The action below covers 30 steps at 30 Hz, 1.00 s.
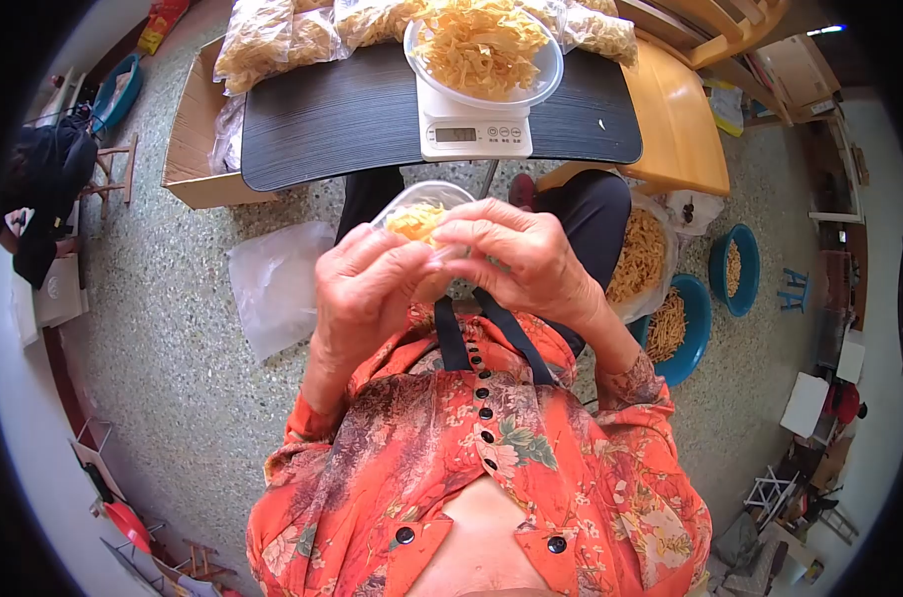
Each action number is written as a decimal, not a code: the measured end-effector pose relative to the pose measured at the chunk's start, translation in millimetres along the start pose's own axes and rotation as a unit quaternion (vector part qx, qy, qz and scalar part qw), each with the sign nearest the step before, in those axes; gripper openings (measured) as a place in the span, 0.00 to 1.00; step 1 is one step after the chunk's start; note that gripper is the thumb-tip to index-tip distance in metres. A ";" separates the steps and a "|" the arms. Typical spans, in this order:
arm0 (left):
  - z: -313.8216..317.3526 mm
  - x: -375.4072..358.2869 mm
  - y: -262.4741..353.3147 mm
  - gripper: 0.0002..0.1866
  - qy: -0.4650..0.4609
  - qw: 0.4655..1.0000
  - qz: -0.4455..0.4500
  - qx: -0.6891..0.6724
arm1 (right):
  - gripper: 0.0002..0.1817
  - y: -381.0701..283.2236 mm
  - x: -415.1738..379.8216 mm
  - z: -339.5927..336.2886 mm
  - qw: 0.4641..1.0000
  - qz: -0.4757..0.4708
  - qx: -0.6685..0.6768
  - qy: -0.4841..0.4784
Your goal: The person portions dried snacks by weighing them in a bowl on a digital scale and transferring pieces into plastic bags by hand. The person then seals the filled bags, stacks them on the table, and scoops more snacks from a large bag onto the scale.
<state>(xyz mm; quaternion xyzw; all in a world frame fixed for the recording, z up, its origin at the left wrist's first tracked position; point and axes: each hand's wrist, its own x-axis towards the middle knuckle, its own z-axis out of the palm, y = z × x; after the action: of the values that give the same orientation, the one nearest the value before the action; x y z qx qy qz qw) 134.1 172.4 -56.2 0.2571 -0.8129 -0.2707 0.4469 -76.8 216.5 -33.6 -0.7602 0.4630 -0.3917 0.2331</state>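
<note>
My left hand (367, 284) and my right hand (521, 254) meet over my lap, fingers pinched at the edge of a small clear bag (416, 214) with pale yellow dried strips in it. What lies between the fingertips is too small to make out. Beyond them on the black table stands a white digital scale (471, 129), its display lit. On the scale rests a clear round bowl (551, 85) heaped with dried yellow strips (481, 45).
Filled clear bags (262, 45) line the table's far edge. A cardboard box (198, 129) and a plastic sheet (282, 289) are at the left. At the right are a wooden stool (675, 114), a large bag of strips (640, 259) and blue basins (698, 338). A person (53, 169) is far left.
</note>
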 end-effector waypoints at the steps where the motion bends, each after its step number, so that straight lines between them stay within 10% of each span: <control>1: 4.0 -2.0 0.1 0.09 0.005 1.000 0.015 -0.008 | 0.19 2.7 -5.2 0.3 0.999 -0.003 0.004 -0.032; 8: 11.4 -2.4 10.8 0.09 0.012 0.999 0.028 -0.041 | 0.17 6.0 -14.8 -6.1 0.979 0.086 0.084 -0.163; 30: -15.1 22.9 11.4 0.11 -0.191 0.979 0.060 0.026 | 0.09 1.0 -27.0 -34.9 0.999 -0.005 0.018 -0.026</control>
<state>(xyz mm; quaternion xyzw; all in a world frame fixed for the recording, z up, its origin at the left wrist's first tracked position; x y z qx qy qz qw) 134.5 162.3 -28.3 0.1630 -0.9041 -0.2659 0.2922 -112.8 240.2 -24.1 -0.7680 0.4456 -0.3818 0.2565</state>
